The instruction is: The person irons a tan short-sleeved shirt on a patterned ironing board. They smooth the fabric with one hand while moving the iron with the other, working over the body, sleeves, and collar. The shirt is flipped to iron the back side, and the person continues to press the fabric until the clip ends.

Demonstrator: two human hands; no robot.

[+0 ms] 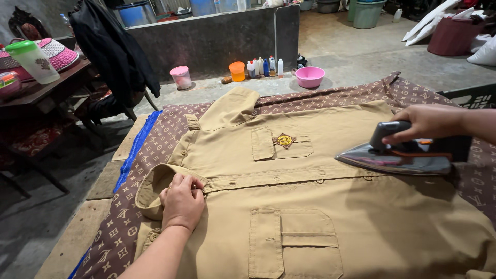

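A khaki shirt [310, 206] lies spread flat, front up and buttoned, across the middle and lower part of the frame. It has two chest pockets, and a small dark badge sits on the upper one. The left hand [182, 201], at lower left, presses palm down on the shirt just beside the collar [150, 188], its fingers [178, 182] loosely curled against the collar's edge and pinning the cloth rather than gripping it. The right hand [429, 123], at the right edge, is clenched around the black handle of an iron [400, 157], whose shiny soleplate rests on the shirt near its button placket, tip pointing toward frame centre.

Under the shirt a brown patterned cloth [170, 129] covers the tabletop, with a blue strip [137, 147] along its left edge and bare wooden boards [106, 181] beyond that. At upper left, a dark jacket [111, 46] hangs over a chair, beside a dark side table [51, 90] carrying a green-lidded jug [32, 61] and a pink woven basket.

On the concrete floor at top centre stand a pink tub [181, 77], an orange cup [237, 71], a row of small bottles [264, 67] and a pink bowl [310, 76], in front of a low grey wall [217, 39]. Buckets and white sacks stand at upper right.
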